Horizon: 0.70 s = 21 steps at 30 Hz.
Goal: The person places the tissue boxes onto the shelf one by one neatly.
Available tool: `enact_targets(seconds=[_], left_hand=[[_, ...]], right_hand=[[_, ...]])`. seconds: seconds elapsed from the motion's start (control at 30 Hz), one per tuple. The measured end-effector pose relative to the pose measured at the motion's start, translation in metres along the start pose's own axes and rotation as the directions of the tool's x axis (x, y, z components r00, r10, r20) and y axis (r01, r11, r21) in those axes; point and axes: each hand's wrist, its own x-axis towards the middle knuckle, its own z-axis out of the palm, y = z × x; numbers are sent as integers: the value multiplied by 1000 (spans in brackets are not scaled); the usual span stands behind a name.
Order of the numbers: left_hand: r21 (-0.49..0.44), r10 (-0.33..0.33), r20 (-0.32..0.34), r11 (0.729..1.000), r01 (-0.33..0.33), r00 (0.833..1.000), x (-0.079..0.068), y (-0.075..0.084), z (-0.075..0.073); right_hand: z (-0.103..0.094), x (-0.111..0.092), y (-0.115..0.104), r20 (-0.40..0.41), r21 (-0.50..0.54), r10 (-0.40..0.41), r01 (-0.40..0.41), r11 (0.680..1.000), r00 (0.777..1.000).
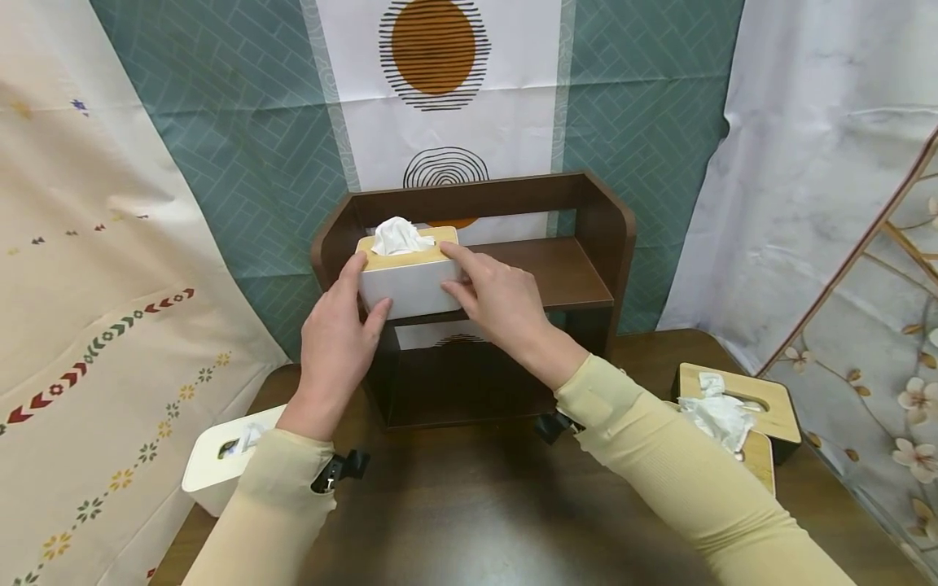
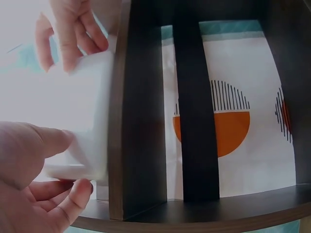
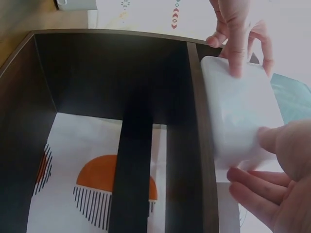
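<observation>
Left hand (image 1: 333,338) holds the left end of a white tissue box (image 1: 410,293), thumb against the front face and fingers round the end. Right hand (image 1: 506,301) grips the opposite end, thumb on the front and forefinger at the lid's corner; both hands are spread only to the depth of the box. The box is at the left part of the upper board (image 1: 538,264) of a dark shelf unit (image 1: 623,244), at the board's front edge; whether the board bears its full weight cannot be told. Its wooden lid (image 1: 447,236) faces up, with a crumpled tissue (image 1: 398,236) standing from the slot. Handling, as judged: light, stiff-walled, and somewhat slippery on the smooth white faces — the two ends are the sound place to hold. The lid may be loose, so lifting by it is not advised; the tissue is soft and easily torn. Further out, on the brown table (image 1: 469,505), a second white box (image 1: 201,468) lies near the left forearm, and two wood-topped boxes, one dark-sided (image 1: 780,407) and one nearer (image 1: 762,464), stand beyond the right forearm.
</observation>
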Motion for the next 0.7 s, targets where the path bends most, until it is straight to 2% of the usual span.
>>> enact_targets(seconds=[0.23,0.7], left_hand=[[-16,1,4,1000,-1,1000,-9,-2,6],[-7,28,-3,1000,-28,1000,-16,-10,11]], right_hand=[[5,-7,-1,63,9,23,-24,1000,998],[14,-11,-2,24,-8,-19,20,1000,1000]])
